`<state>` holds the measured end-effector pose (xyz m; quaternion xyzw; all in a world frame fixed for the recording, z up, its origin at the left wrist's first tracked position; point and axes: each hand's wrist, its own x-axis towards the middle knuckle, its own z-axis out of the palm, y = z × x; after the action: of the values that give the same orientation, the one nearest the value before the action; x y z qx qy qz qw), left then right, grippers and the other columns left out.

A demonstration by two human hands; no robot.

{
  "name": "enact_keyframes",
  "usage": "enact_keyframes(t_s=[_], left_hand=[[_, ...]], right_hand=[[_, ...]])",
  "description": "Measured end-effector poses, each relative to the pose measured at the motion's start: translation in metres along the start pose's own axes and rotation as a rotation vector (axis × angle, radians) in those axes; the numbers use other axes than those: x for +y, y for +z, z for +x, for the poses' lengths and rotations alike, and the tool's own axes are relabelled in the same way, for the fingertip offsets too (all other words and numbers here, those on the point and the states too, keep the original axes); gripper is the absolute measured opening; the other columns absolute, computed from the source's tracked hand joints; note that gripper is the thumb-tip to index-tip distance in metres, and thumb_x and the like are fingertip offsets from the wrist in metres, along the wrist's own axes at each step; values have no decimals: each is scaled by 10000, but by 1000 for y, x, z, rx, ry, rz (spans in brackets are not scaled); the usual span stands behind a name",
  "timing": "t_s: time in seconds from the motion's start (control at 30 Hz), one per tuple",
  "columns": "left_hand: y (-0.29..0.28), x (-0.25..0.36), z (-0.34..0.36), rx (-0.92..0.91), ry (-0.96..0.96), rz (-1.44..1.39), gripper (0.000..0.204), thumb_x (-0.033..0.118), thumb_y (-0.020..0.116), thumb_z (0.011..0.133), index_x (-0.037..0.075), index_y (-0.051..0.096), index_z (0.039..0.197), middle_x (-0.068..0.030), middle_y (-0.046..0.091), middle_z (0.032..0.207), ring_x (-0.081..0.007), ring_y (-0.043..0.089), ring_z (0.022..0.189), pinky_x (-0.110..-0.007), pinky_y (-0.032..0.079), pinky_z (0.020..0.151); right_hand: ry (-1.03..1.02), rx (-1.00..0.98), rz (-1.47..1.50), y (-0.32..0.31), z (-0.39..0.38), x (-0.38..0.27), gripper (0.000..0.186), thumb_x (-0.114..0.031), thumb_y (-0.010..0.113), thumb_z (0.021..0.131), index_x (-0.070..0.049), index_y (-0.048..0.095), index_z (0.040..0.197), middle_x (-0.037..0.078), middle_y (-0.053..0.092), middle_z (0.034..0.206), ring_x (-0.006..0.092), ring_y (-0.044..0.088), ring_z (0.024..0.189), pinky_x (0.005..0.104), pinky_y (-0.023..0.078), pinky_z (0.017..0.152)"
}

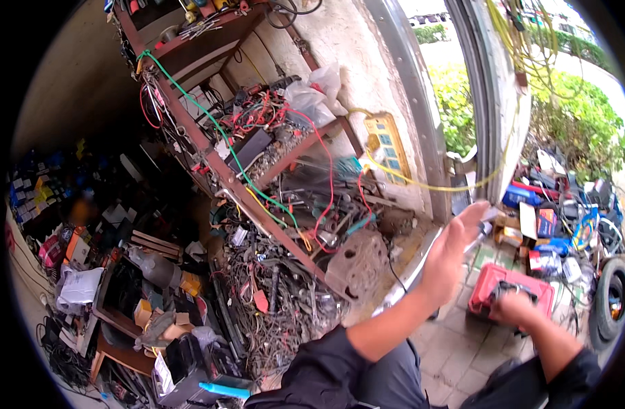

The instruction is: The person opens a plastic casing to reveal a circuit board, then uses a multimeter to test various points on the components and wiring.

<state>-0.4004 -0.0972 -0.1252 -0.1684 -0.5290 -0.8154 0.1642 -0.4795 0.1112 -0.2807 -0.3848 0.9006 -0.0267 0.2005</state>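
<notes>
My left hand point(455, 249) is raised in front of the doorway, fingers stretched out together, holding nothing. Below and to its right, my right hand point(515, 308) is closed at the near side of a dark object point(509, 289) with grey parts, on top of a red case point(487, 273). The back of that hand hides what its fingers grip, and I cannot tell whether the dark object is a handle or a separate tool. The case rests on the paving point(455, 327) between my knees and the doorway.
A rusty shelf rack point(217, 177) holds tangled wires and parts, with a scrap heap point(285, 320) beneath. A yellow power strip point(387, 146) hangs on the wall, its yellow cord point(455, 189) crossing the doorway. Boxes point(545, 221) and a tyre point(602, 303) lie at right.
</notes>
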Motion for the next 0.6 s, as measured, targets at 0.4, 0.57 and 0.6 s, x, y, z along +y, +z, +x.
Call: enact_keyframes(t_s=[0.4,0.57,0.6], left_hand=[[-35,-83,-107,-84,-128,815,331,310,689,840,-12,722,910,-204,699,902,-340,630,722,-468,512,717],[-53,-123,-41,-291,-521,894,224,244,625,926,33,626,852,-146,610,704,-367,582,609,-437,466,575],[-55,-135,-32,-214,-571,978,336,307,582,944,31,570,752,-143,593,735,-348,578,686,-443,456,601]], right_hand=[[-106,-378,380,-16,-73,-24,504,-377,685,823,-67,613,1214,202,646,1063,381,623,972,470,512,820],[-54,-119,315,82,-16,17,490,-504,660,801,-77,681,1040,182,679,956,363,640,929,457,511,834],[19,-129,294,83,-11,15,476,-475,661,805,-59,680,1036,179,667,1042,344,610,1019,440,496,878]])
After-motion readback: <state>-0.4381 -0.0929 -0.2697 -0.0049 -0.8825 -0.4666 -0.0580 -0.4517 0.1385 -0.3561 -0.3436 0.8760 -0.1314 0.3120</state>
